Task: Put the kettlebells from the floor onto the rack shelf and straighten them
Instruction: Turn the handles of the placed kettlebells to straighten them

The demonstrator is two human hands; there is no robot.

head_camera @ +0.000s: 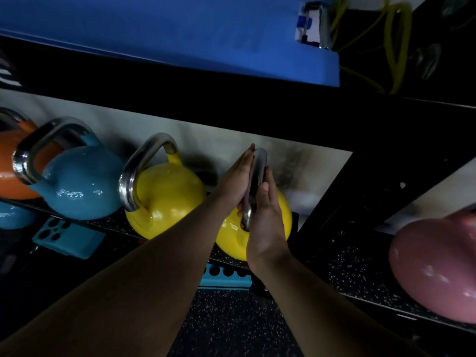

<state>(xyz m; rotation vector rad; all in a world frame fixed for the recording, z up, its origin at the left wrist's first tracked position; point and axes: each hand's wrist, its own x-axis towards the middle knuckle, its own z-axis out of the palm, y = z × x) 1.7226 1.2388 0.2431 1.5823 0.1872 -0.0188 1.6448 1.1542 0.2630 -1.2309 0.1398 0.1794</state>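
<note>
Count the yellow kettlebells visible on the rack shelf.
2: one yellow kettlebell beside the blue one, another to its right, its handle between both hands. More may be hidden.

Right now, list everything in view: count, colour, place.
Yellow kettlebells: two, side by side on the shelf; the left one free, the right one held by its handle.
Blue kettlebell: one, left of the yellow pair; part of another at the far left edge.
Orange kettlebell: one, far left, partly hidden.
Pink kettlebell: one, right section.
Blue mat: one, on the shelf above.
Yellow cord: top right.
Teal blocks: two, below the shelf.
Left hand: on the handle.
Right hand: on the handle.
</note>
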